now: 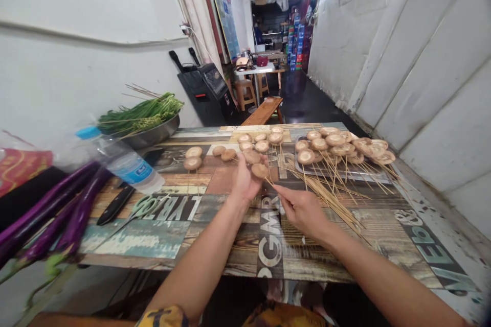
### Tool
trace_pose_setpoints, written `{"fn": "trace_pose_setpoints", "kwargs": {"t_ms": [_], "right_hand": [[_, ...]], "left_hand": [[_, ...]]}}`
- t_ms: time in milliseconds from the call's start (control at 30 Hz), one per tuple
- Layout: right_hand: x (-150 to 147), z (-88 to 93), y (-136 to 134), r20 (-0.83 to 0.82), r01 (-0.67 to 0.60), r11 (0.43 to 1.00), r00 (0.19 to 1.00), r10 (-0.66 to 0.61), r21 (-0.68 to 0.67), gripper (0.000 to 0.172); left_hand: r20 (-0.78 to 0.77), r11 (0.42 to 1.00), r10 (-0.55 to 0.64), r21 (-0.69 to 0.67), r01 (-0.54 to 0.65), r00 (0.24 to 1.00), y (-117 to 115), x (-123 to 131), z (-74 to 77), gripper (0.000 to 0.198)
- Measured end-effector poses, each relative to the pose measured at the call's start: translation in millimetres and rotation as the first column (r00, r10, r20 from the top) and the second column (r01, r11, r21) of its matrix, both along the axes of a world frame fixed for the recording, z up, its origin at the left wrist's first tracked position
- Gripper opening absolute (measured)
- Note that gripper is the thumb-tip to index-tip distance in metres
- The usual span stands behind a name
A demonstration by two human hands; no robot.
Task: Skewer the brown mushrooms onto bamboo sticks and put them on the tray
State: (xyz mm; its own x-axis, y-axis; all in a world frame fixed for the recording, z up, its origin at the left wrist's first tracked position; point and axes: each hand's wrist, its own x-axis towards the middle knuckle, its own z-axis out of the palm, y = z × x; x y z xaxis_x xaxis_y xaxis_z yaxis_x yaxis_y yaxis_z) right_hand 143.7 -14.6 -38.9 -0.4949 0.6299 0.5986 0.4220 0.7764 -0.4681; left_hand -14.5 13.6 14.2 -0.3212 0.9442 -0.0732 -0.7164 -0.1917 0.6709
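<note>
Over the middle of the table, my left hand is closed around a brown mushroom; a second mushroom sits just beyond it at the fingers. A thin bamboo skewer runs from the near mushroom to my right hand, which pinches its other end. Beyond my hands lie several skewered mushrooms, and two loose-looking mushrooms are to their left. Bare bamboo skewers are strewn to the right of my right hand. A clear tray there carries a heap of skewered mushrooms.
At left are purple eggplants, a tilted water bottle, a black-handled knife, scissors and a metal bowl of greens. A black speaker-like box stands behind the table. A wooden bench lies beyond.
</note>
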Motion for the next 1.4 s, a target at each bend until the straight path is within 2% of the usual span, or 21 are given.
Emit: {"fn": "trace_pose_setpoints", "kwargs": {"t_ms": [200, 500, 633, 800, 1033, 1167, 1267, 1400], "right_hand": [[-1, -2.5, -2, 0.048, 0.008, 0.999, 0.999, -0.010, 0.053, 0.036], [-8, -3.4, -13, 0.192, 0.074, 0.981, 0.975, -0.109, 0.179, 0.036], [-11, -1.0, -16, 0.265, 0.102, 0.977, 0.952, -0.151, 0.189, 0.038], [-14, 7.3, -18, 0.324, 0.161, 0.971, 0.922, -0.212, 0.176, 0.037], [-18, 10.3, -14, 0.257, 0.227, 0.963, 0.931, -0.259, 0.147, 0.021], [-15, 13.9, -13, 0.244, 0.213, 0.977, 0.946, -0.213, 0.026, 0.020], [-13, 15.1, -15, 0.271, 0.148, 0.987, 0.954, -0.128, -0.057, 0.021], [-13, 9.5, -18, 0.296, 0.110, 0.994, 0.950, -0.099, -0.023, 0.020]], "left_hand": [[-0.050, 0.999, 0.043, 0.001, -0.043, 0.998, -1, 2, -3.0, 0.044], [-0.129, 0.988, 0.143, -0.035, -0.149, 0.981, -1, 10, -8.9, 0.042], [-0.151, 0.986, 0.149, -0.048, -0.158, 0.977, -3, 16, -10.4, 0.042], [-0.148, 0.984, 0.156, -0.065, -0.167, 0.977, -5, 28, -9.8, 0.042], [-0.108, 0.985, 0.143, -0.082, -0.152, 0.984, -2, 33, -12.1, 0.040], [-0.144, 0.978, 0.195, -0.044, -0.204, 0.970, 4, 18, -13.0, 0.039], [-0.159, 0.965, 0.248, -0.041, -0.258, 0.956, 7, 6, -12.1, 0.039], [-0.170, 0.967, 0.242, -0.033, -0.251, 0.955, 7, 4, -13.6, 0.041]]}}
